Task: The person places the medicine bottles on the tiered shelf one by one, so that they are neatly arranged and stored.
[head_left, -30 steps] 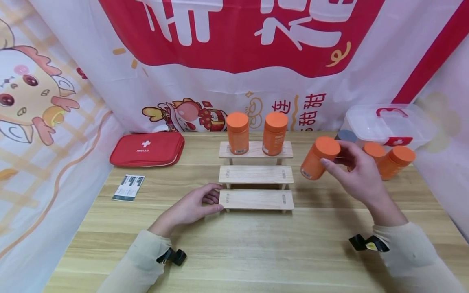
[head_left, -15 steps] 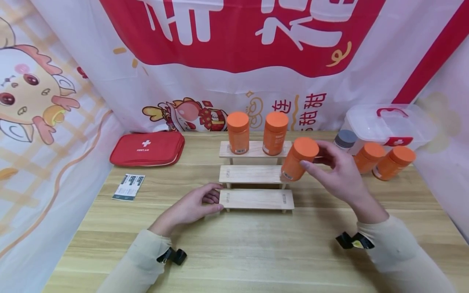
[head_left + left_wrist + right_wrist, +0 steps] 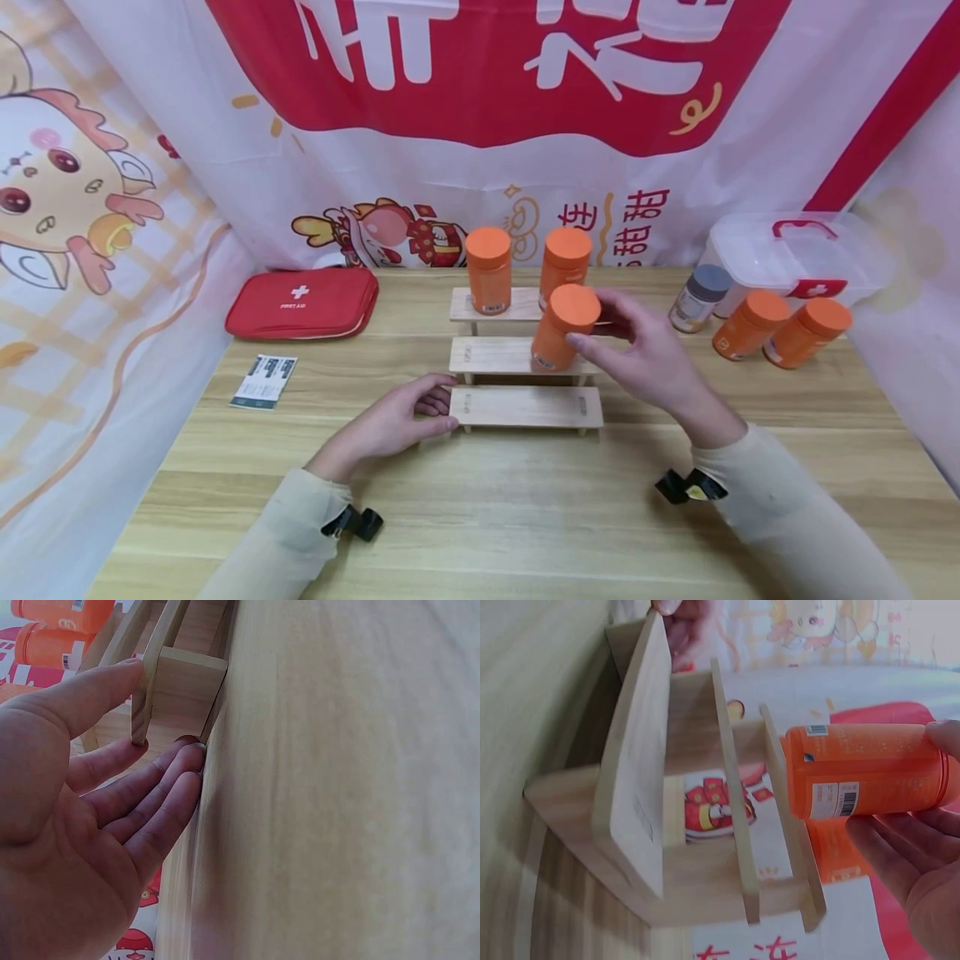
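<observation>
My right hand (image 3: 641, 350) grips an orange pill bottle (image 3: 566, 325), thumb on its near side, slightly tilted over the right part of the middle tier. In the right wrist view the bottle (image 3: 870, 771) shows barcode labels near its base. The three-tier wooden stand (image 3: 517, 407) faces me on the table. At its left end my left hand (image 3: 401, 421) holds the lowest board; in the left wrist view, thumb and index finger pinch the board's end (image 3: 142, 709) across its edges. Two more orange bottles, left (image 3: 489, 271) and right (image 3: 566, 258), stand on the top tier, the right one partly hidden.
Right of the stand are a grey-capped bottle (image 3: 701, 298) and two orange bottles (image 3: 750, 325), (image 3: 806, 333). Behind them sits a clear first-aid box (image 3: 795, 254). To the left lie a red first-aid pouch (image 3: 300, 304) and a printed card (image 3: 264, 382). A printed cloth (image 3: 420, 183) hangs behind.
My right hand has carried the orange bottle leftward from beside the stand to over its middle tier, uncovering the bottles at right. The left hand has stayed at the stand's left end.
</observation>
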`<state>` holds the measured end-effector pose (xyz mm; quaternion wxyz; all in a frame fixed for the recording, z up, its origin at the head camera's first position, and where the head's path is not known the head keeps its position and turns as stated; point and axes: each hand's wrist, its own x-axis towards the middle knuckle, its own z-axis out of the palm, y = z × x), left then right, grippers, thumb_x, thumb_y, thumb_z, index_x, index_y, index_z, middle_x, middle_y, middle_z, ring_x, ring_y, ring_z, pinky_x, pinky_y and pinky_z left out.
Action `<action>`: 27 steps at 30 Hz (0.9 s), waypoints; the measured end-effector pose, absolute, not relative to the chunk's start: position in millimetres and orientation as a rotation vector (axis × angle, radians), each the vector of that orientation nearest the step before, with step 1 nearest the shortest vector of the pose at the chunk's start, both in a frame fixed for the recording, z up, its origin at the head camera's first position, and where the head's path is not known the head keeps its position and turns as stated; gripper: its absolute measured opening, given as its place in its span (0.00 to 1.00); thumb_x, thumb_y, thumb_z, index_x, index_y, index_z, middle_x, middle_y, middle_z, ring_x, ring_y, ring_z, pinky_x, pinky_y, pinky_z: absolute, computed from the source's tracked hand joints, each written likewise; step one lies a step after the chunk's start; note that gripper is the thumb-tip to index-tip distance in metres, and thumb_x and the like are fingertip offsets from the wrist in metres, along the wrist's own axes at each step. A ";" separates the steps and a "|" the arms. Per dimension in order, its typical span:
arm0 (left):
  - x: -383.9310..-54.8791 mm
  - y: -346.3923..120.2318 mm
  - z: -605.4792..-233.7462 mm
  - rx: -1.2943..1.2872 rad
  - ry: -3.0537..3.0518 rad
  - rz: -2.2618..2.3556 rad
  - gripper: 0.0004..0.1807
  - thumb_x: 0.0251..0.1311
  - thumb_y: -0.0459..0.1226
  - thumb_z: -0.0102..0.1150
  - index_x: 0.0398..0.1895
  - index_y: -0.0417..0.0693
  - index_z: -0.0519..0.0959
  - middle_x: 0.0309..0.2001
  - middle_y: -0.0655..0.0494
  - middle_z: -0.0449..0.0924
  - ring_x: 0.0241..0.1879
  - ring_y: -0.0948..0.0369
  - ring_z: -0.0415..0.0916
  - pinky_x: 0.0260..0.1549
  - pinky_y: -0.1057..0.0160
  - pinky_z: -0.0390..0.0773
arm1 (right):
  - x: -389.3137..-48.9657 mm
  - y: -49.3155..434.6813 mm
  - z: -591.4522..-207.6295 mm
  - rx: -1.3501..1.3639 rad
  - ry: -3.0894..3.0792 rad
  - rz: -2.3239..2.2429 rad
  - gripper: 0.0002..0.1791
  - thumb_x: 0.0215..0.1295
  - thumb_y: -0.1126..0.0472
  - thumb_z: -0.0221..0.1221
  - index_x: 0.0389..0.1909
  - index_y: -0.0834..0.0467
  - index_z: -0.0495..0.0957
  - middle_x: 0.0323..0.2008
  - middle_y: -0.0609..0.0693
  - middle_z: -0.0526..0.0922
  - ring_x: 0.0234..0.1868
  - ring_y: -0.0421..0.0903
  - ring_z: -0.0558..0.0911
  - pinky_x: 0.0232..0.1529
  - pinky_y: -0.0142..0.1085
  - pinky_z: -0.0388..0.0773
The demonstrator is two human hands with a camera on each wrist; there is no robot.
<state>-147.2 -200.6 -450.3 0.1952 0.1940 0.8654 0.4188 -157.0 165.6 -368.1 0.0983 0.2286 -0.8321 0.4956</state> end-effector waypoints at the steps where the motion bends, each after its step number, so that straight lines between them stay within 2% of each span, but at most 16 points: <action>1: -147.3 -200.5 -450.2 0.543 2.427 1.173 0.32 0.71 0.43 0.71 0.73 0.44 0.73 0.55 0.52 0.85 0.55 0.57 0.83 0.62 0.50 0.83 | -157.7 162.7 -368.5 0.683 -2.472 1.467 0.29 0.69 0.65 0.72 0.69 0.63 0.77 0.60 0.59 0.87 0.55 0.44 0.88 0.56 0.21 0.82; 6: -147.4 -199.9 -449.7 0.539 2.426 1.177 0.32 0.71 0.43 0.71 0.73 0.43 0.73 0.55 0.51 0.85 0.56 0.57 0.83 0.62 0.50 0.83 | -160.5 147.8 -370.0 0.728 -2.487 1.508 0.29 0.70 0.63 0.72 0.69 0.63 0.77 0.62 0.58 0.86 0.57 0.55 0.89 0.57 0.27 0.85; 12: -146.9 -200.4 -450.0 0.552 2.425 1.175 0.32 0.72 0.43 0.71 0.73 0.43 0.73 0.56 0.50 0.85 0.56 0.56 0.83 0.61 0.51 0.83 | -165.1 133.6 -374.8 0.720 -2.470 1.584 0.30 0.68 0.65 0.73 0.69 0.64 0.77 0.62 0.60 0.86 0.58 0.56 0.89 0.59 0.43 0.88; 15: -146.8 -200.8 -450.0 0.555 2.426 1.176 0.32 0.72 0.43 0.71 0.73 0.43 0.73 0.56 0.50 0.85 0.56 0.56 0.83 0.61 0.50 0.83 | -167.3 127.5 -376.4 0.692 -2.481 1.616 0.30 0.69 0.64 0.72 0.69 0.64 0.76 0.62 0.60 0.86 0.59 0.56 0.88 0.61 0.47 0.87; 27: -147.1 -201.5 -450.6 0.565 2.433 1.172 0.32 0.72 0.44 0.71 0.73 0.43 0.73 0.55 0.51 0.85 0.55 0.57 0.83 0.61 0.51 0.83 | -171.7 101.5 -378.5 0.604 -2.484 1.723 0.33 0.69 0.64 0.73 0.71 0.65 0.75 0.63 0.62 0.84 0.62 0.58 0.87 0.58 0.41 0.88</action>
